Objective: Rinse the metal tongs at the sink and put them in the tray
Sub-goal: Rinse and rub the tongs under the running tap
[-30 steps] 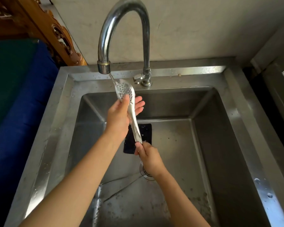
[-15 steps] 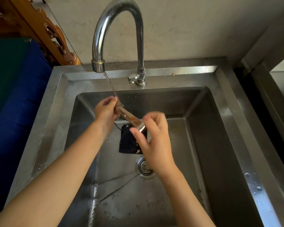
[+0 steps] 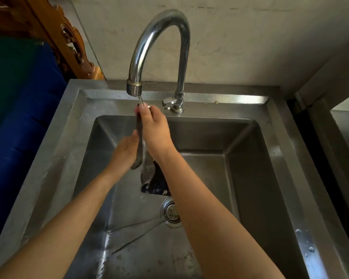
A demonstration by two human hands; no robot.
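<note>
The metal tongs point(image 3: 143, 158) hang upright under the tap, hinge end up, perforated heads pointing down into the steel sink point(image 3: 250, 178). My right hand point(image 3: 155, 129) pinches the hinge end right below the spout, where a thin stream of water falls on it. My left hand point(image 3: 127, 152) is wrapped against the tongs' left arm about halfway down. The chrome gooseneck faucet point(image 3: 159, 33) arches above both hands. No tray is in view.
A dark rectangular cloth or sponge point(image 3: 159, 184) lies on the sink floor behind the tongs, with the drain strainer point(image 3: 170, 212) just in front of it. A blue cushion point(image 3: 18, 121) and carved wooden furniture point(image 3: 69, 37) stand to the left. A second steel unit point(image 3: 343, 125) is at right.
The tongs were flipped from heads-up to heads-down. My right hand rose from the low end to the top under the spout; my left hand dropped to the middle of the tongs.
</note>
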